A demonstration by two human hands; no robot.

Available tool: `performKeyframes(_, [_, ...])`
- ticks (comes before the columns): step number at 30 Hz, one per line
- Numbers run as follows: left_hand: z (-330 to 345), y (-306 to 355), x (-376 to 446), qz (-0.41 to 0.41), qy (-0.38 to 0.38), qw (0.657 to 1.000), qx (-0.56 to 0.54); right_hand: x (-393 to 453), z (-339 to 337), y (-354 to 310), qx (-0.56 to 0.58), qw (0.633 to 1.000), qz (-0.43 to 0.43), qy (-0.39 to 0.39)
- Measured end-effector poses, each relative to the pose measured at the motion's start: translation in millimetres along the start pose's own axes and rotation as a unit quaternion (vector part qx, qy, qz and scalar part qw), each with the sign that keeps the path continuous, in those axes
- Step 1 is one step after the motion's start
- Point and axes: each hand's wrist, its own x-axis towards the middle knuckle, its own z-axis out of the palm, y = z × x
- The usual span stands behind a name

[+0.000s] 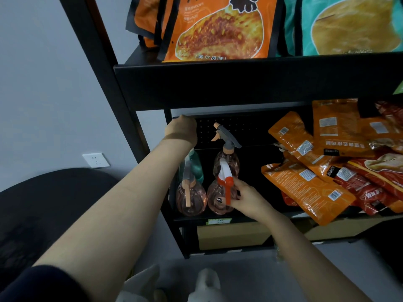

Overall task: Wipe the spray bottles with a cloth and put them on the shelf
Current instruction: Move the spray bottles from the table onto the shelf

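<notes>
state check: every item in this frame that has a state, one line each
left hand: gripping the shelf's upper edge
right hand: holding the red-trigger bottle
red-trigger bottle: upright on shelf, held
front-left bottle: upright, untouched
rear bottle: upright, untouched
snack packets: lying piled

Left hand point(182, 130) reached to the underside of the upper shelf point(239, 83); its fingers were out of sight behind the wrist and the shelf lip, so the grip could not be read. Teal cloth point(196, 166) mostly covered by the left forearm and the left-front spray bottle point(190, 197). Rear spray bottle point(226, 155) had its lower body blocked by the red-and-white trigger bottle point(219, 199). Green shelf label point(219, 221) too blurred to read. Pale objects at the bottom edge point(205, 284) were cut off, possibly slippers. Teal packet point(353, 25) ran off the right edge.
</notes>
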Motion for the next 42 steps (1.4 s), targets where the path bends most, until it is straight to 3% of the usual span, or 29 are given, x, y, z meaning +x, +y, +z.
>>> performKeyframes(21, [9, -1, 0, -0.004, 0.002, 0.998, 0.066, -2, 1, -3, -0.006, 1.0, 0.005, 0.002])
performKeyframes(24, [9, 4, 5, 0.025, 0.036, 0.996, 0.073, -1, -1, 0, -0.004, 1.0, -0.001, -0.015])
performKeyframes(27, [13, 17, 19, 0.108, 0.066, 0.99, 0.056, -3, -7, 6, 0.021, 0.999, 0.007, -0.027])
performKeyframes(32, [28, 35, 44, 0.221, -0.016, 0.972, 0.073, -8, -22, 18, 0.097, 0.994, 0.055, 0.017])
performKeyframes(36, [28, 38, 49, 0.215, 0.014, 0.972, 0.091, 5, -23, 16, 0.078, 0.992, 0.048, 0.088])
performKeyframes(42, [24, 34, 50, 0.185, 0.043, 0.981, 0.033, 35, -16, -5, 0.065, 0.99, 0.048, 0.119])
